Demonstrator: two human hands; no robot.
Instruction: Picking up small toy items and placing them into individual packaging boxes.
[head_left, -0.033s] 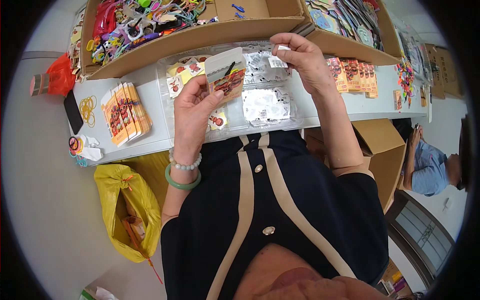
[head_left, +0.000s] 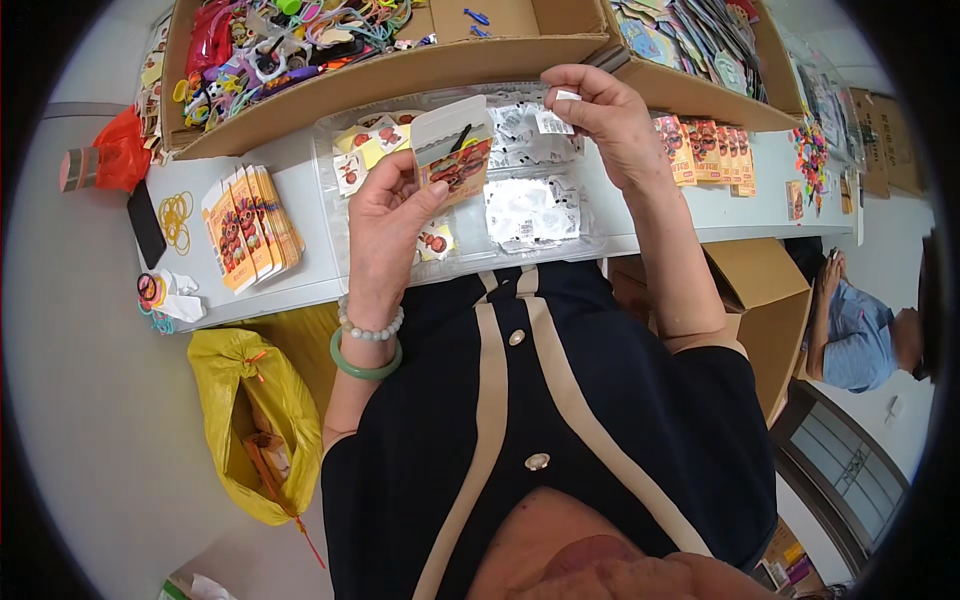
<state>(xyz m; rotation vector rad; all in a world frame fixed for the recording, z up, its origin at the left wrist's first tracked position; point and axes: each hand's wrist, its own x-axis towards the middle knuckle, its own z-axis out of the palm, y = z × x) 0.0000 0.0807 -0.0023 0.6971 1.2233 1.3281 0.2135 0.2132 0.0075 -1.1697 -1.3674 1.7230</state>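
Note:
My left hand (head_left: pixel 388 208) grips a small orange printed card packet (head_left: pixel 462 175) between thumb and fingers. The packet is tilted, its pale flap raised, and something dark and thin shows at its opening. To the right, my right hand (head_left: pixel 612 125) pinches a small white printed packet (head_left: pixel 553 123) in its fingertips, apart from the orange one. Below both hands lies a clear plastic tray (head_left: pixel 465 262). Inside it are small white packets (head_left: pixel 533 212) in two heaps, and sticker-like cards with red figures (head_left: pixel 434 241), partly hidden by my left hand.
Cardboard boxes of colourful trinkets (head_left: pixel 300 75) and flat cards (head_left: pixel 690 45) line the far side. Orange packets stand left (head_left: pixel 250 230) and right (head_left: pixel 705 150). Rubber bands (head_left: pixel 176 222) and a black phone (head_left: pixel 147 225) lie left; a yellow bag (head_left: pixel 230 420) hangs below. Another person (head_left: pixel 855 330) is far right.

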